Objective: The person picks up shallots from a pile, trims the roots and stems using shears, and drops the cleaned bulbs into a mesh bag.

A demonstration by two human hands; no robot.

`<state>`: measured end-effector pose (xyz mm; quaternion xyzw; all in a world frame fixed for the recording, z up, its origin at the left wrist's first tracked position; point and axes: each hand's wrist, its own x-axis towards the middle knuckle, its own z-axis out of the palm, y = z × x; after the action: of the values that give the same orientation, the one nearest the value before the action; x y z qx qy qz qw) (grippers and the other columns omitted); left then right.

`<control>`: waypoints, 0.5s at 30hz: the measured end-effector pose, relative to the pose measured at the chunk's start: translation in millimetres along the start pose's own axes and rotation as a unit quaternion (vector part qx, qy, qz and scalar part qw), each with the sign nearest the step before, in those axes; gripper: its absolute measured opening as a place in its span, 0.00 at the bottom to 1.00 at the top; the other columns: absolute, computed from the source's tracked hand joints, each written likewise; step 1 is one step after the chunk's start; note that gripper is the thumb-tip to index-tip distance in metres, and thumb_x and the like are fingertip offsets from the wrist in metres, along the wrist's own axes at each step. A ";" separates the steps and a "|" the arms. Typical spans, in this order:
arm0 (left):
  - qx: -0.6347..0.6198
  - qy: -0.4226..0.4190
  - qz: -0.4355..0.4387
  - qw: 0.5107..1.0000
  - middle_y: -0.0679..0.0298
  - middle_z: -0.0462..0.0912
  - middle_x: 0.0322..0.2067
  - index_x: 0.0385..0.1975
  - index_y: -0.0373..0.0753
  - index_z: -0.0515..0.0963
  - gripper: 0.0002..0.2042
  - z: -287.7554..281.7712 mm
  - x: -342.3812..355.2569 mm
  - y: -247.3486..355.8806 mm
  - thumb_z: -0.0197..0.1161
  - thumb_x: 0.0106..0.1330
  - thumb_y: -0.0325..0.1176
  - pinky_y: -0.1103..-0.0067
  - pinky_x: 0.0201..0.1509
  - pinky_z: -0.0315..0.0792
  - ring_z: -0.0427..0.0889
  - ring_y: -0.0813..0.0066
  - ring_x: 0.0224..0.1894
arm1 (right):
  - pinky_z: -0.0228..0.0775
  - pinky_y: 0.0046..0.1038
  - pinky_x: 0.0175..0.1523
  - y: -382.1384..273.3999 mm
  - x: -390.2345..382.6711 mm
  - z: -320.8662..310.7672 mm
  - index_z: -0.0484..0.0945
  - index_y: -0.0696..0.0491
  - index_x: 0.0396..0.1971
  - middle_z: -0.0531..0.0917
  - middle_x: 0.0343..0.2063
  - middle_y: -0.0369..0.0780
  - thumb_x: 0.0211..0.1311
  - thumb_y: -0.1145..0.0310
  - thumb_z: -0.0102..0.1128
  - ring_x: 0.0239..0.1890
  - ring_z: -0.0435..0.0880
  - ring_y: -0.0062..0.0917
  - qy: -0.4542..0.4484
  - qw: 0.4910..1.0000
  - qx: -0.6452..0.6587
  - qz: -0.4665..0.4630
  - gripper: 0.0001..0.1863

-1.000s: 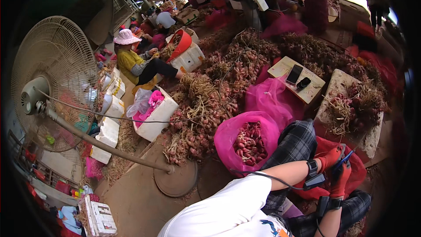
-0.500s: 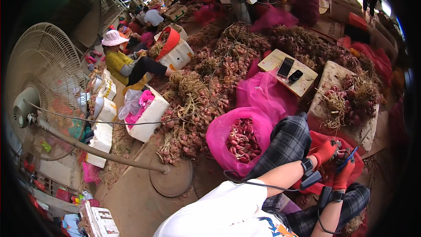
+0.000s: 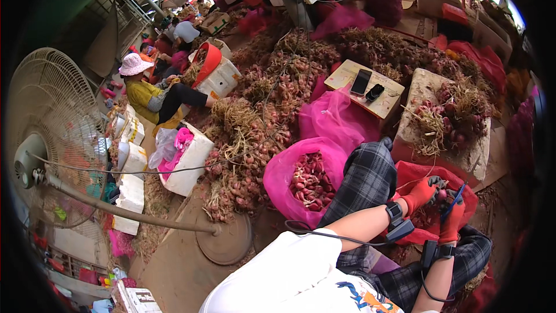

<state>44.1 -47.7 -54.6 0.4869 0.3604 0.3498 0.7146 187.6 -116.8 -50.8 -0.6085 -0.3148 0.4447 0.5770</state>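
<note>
Both my hands wear red-and-grey gloves over a red mesh bag (image 3: 411, 177) between my plaid-covered legs. My left hand (image 3: 423, 195) is closed on a shallot (image 3: 442, 196), its fingers partly hidden. Close beside it, my right hand (image 3: 452, 215) grips blue-handled scissors (image 3: 447, 208), their tip pointing up to the right. A pink mesh bag (image 3: 277, 177) full of peeled red shallots (image 3: 310, 185) lies left of my knee.
Shallot piles (image 3: 237, 127) spread ahead. A board (image 3: 341, 78) carries a phone; a foam block (image 3: 417, 98) holds more shallots. At left stand a fan (image 3: 58, 127) and foam boxes (image 3: 185, 171). A co-worker in yellow (image 3: 139, 95) sits among boxes, others behind; cables cross the pile.
The whole scene has shifted leftward in the picture as my view turned slightly. My hands stay close together at the red bag, with small shifts of fingers and scissors.
</note>
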 end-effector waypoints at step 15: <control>-0.007 -0.018 -0.044 0.999 0.71 0.79 0.30 0.40 0.41 0.78 0.09 -22.1 -7.0 17.0 0.53 0.62 0.30 0.87 0.29 0.68 0.73 0.88 0.28 | 0.65 0.16 0.24 -36.2 -25.9 5.0 0.73 0.55 0.41 0.78 0.27 0.33 0.60 0.61 0.53 0.22 0.74 0.15 -0.118 0.947 0.297 0.046 0.14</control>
<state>19.2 -39.1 -43.2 0.4718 0.3659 0.3114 0.7393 177.2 -133.0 -10.3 -0.3672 -0.2057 0.6126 0.6690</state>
